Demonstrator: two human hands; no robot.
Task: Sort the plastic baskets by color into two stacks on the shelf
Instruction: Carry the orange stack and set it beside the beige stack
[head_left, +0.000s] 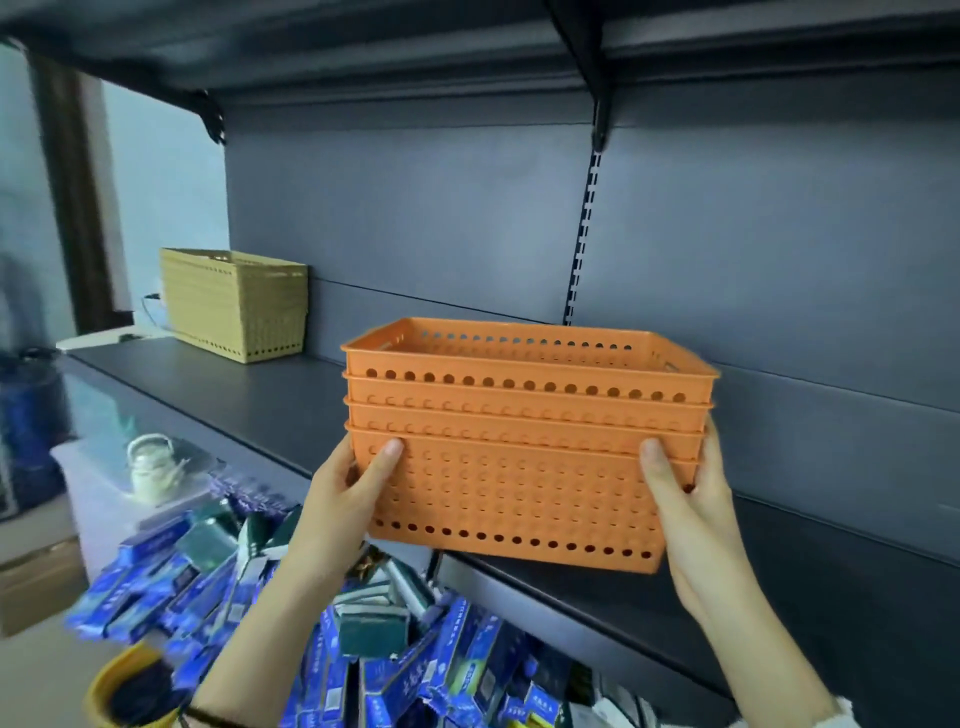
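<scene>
The nested stack of orange baskets (519, 441) — four rims show — is clamped between both hands at the front lip of the dark shelf (249, 400). The left hand (348, 488) grips the near-left corner with its thumb pressed flat on the perforated front wall; the right hand (685, 499) wraps the right end, thumb on the front. Both grip the lowest basket only. The stack's base sits about level with the shelf's front edge, and whether it already rests on the board I cannot tell. The stack of yellow baskets (236, 304) stands well apart, at the shelf's far left end.

The likeliest trouble is the base catching on or overhanging the front edge — released there, the stack would probably tip back onto the heap of blue boxes (218, 587) below. The upper baskets are loose in the nest, so a tilt forward may let them slide. Thin walls may also flex under a hard squeeze.
</scene>
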